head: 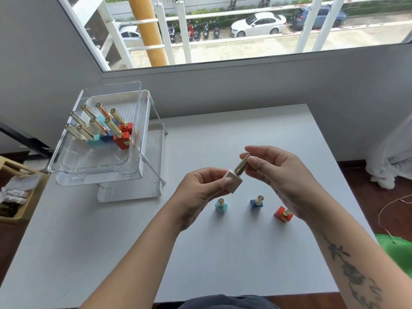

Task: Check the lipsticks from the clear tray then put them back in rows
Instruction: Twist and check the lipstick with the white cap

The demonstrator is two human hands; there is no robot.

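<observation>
I hold a lipstick with a pale pink square base (234, 179) and a gold tube above the table's middle. My left hand (200, 192) grips the base. My right hand (278, 175) pinches the gold tube near its top. Below my hands, three lipsticks stand upright on the white table: a teal one (221, 206), a blue one (256, 202) and a red one (283, 214). The clear tray (93, 168) sits on a white rack at the left and holds several gold-topped lipsticks (107, 128) in rows.
The white table (223, 253) ends at the wall under a window. A wooden box (15, 197) with cloths lies left of the table. A green object (396, 250) and a thin cord (388, 210) are on the floor at the right.
</observation>
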